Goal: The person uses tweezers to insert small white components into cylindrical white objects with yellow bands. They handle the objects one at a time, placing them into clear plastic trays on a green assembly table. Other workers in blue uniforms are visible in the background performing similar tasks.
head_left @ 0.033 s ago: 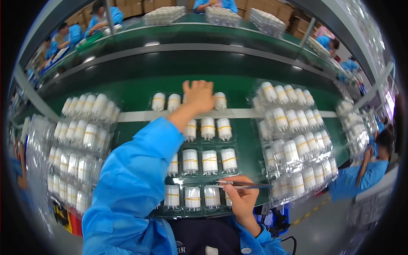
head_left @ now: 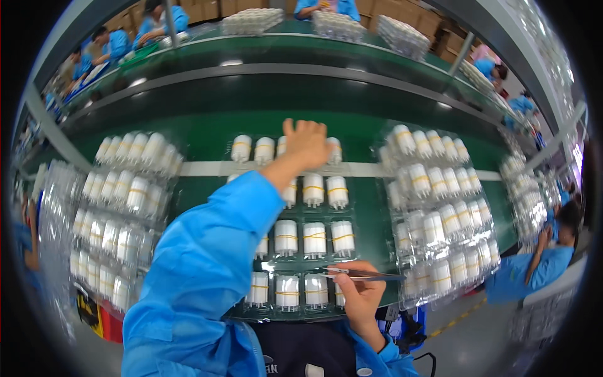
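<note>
In front of me lies a clear plastic tray [head_left: 296, 265] with rows of white cylinders [head_left: 315, 239], each with a thin yellow band and small prongs at its lower end. My left hand [head_left: 304, 147] reaches across to the far row, palm down, its fingers stretched out and partly spread. It hides some cylinders there, and I cannot tell whether it touches one. Low over the near right corner, my right hand [head_left: 360, 295] is closed on a pair of tweezers [head_left: 370, 275]. Their tips point left, above the nearest row.
Stacked clear trays of similar cylinders stand left [head_left: 116, 217] and right [head_left: 443, 217] of the middle tray. The green work surface [head_left: 370, 217] shows between them. A grey frame post [head_left: 56, 129] rises at left. People in blue work beyond and at right.
The whole scene sits slightly farther right in the picture. Both hands keep nearly the same pose, and the tweezers stay in my right hand.
</note>
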`<state>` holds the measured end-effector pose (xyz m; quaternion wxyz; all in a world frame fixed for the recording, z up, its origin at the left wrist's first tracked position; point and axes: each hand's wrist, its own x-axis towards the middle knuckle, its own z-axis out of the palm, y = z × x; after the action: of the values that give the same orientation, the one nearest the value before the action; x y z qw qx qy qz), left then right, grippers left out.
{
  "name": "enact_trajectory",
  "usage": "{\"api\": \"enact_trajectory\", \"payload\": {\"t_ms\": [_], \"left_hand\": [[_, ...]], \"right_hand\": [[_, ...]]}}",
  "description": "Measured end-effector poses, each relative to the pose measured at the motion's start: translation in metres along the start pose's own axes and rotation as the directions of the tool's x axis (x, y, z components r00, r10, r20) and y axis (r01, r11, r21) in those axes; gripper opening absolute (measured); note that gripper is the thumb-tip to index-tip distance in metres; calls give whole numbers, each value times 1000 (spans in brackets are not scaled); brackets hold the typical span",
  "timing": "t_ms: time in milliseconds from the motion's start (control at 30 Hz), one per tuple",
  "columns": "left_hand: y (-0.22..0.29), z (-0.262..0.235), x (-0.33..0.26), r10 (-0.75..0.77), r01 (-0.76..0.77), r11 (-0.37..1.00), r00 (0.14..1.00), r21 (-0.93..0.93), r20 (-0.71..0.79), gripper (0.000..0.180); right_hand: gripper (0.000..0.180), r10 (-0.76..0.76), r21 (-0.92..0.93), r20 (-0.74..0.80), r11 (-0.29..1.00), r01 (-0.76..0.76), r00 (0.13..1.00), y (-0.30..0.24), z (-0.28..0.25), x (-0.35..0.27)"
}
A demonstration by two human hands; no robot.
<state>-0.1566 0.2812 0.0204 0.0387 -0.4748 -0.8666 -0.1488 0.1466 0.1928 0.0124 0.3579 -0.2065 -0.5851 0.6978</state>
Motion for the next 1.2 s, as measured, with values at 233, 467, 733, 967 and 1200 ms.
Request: {"api": "enact_trajectory", "payload": {"t_ms": [233, 467, 733, 967, 1200], "left_hand": [[27, -1, -9, 137, -132, 979, 990, -157, 27, 44], [21, -32, -15, -18, -330, 642, 895, -692, -445, 59], [15, -170, -166, 234, -343, 438, 936, -831, -263, 55], [30, -132, -268, 153, -223, 394, 973, -892, -175, 55], [31, -113, -283, 16, -243, 354, 967, -903, -254, 61]], "right_hand": [[20, -9, -15, -26, 1000, 9, 1000, -5, 2, -2], [18, -66, -28, -70, 998, 64, 995, -3, 4, 0], [17, -304, -22, -222, 951, 307, 926, -23, -3, -1], [21, -518, 91, 15, 852, 515, 855, -66, 33, 1], [18, -447, -17, 245, 885, 464, 860, -73, 52, -2]]}}
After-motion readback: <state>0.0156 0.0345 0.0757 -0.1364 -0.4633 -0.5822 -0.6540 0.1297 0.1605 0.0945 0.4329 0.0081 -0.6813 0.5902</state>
